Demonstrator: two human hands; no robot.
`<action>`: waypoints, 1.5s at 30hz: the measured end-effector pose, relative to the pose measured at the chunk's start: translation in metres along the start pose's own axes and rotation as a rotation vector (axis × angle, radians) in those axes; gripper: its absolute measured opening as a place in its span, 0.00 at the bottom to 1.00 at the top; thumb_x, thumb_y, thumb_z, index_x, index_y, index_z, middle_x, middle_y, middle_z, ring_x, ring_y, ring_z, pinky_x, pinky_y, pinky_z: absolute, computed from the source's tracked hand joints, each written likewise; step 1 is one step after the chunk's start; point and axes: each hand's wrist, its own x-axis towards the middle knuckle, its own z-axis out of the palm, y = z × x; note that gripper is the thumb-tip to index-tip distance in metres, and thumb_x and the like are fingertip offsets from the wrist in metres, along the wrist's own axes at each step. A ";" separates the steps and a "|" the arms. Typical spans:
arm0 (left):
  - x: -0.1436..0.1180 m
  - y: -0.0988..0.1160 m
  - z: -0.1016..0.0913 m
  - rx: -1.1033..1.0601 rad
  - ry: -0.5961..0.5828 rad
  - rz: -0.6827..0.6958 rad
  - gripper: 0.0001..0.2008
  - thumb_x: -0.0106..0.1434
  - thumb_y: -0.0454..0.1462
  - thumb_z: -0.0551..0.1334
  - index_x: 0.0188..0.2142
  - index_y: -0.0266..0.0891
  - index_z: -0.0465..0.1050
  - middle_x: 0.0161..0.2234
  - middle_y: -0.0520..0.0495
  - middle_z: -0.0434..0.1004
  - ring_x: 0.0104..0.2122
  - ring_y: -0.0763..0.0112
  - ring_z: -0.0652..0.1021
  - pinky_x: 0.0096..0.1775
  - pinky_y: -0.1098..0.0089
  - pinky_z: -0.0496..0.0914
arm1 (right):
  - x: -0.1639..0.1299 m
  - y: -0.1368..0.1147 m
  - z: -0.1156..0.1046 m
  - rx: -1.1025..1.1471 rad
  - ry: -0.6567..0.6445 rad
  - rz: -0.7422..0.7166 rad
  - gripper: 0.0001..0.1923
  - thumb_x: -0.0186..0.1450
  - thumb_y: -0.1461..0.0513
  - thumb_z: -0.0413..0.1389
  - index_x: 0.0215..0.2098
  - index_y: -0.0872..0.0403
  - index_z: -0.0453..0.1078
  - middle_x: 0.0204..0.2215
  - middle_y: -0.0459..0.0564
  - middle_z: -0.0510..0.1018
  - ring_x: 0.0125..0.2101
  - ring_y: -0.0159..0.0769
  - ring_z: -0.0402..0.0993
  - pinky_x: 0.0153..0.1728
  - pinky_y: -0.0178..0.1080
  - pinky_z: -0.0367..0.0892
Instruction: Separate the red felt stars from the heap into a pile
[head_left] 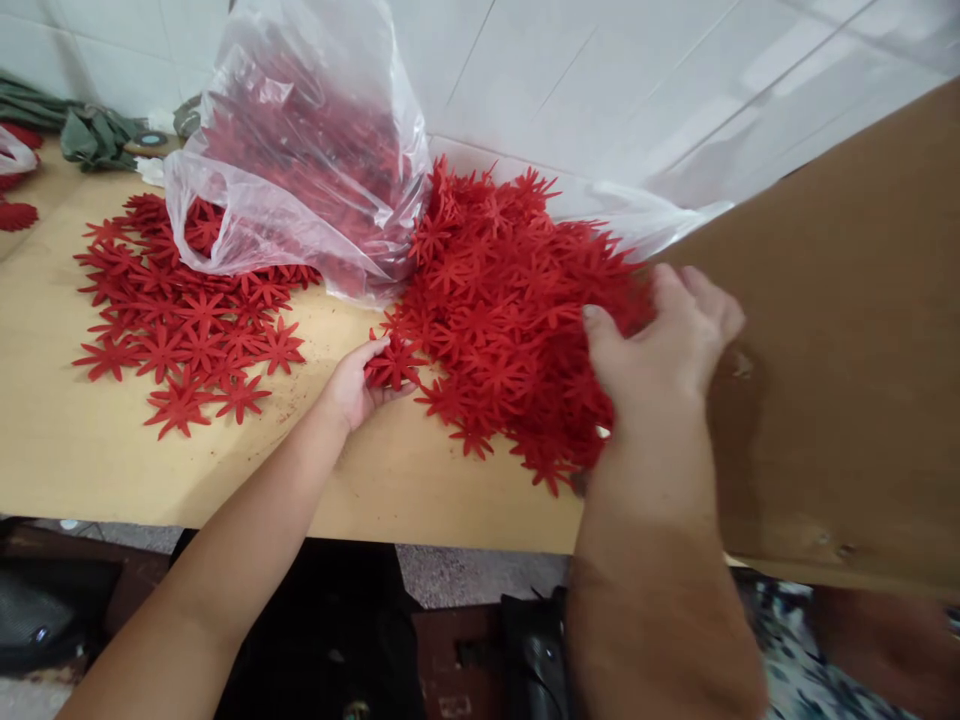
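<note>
Red cutouts point(394, 362), between left fingers point(391, 395), pile point(502, 320) perhaps touching right fingers point(598, 328)

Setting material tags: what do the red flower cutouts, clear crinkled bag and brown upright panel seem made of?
Red flower cutouts: probably felt or fabric, matte; no shine, soft-looking petals.
Clear crinkled bag: thin plastic film, glossy; see-through, bright highlights.
Brown upright panel: possibly cardboard, dull; plain face.

1. On table point(420, 500), left: first pile of flower cutouts point(202, 335).
2. Right: second pile of flower cutouts point(502, 310), beside board point(847, 350).
3. Behind, between both: plastic bag point(315, 150) with cutouts inside.
4. Behind table: tiled wall point(517, 60).
</note>
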 end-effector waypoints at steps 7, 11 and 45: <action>0.000 0.000 -0.001 0.017 -0.095 -0.021 0.13 0.58 0.40 0.52 0.32 0.34 0.71 0.28 0.45 0.76 0.27 0.73 0.75 0.31 0.70 0.70 | -0.077 -0.074 0.074 0.617 -0.518 0.062 0.21 0.50 0.62 0.58 0.43 0.54 0.64 0.38 0.51 0.74 0.36 0.37 0.72 0.40 0.46 0.68; -0.001 -0.002 0.002 0.067 -0.126 -0.009 0.12 0.59 0.39 0.52 0.32 0.34 0.71 0.29 0.44 0.76 0.29 0.74 0.75 0.35 0.70 0.71 | -0.078 -0.076 0.087 0.812 -0.500 0.236 0.15 0.49 0.64 0.57 0.35 0.54 0.63 0.30 0.47 0.75 0.31 0.33 0.73 0.36 0.41 0.69; 0.007 -0.004 -0.001 0.214 0.168 0.332 0.13 0.45 0.40 0.66 0.29 0.37 0.70 0.25 0.53 0.72 0.24 0.80 0.71 0.28 0.75 0.65 | -0.083 -0.064 0.064 1.006 -0.628 0.357 0.16 0.51 0.50 0.57 0.28 0.53 0.65 0.22 0.42 0.67 0.21 0.25 0.63 0.23 0.31 0.62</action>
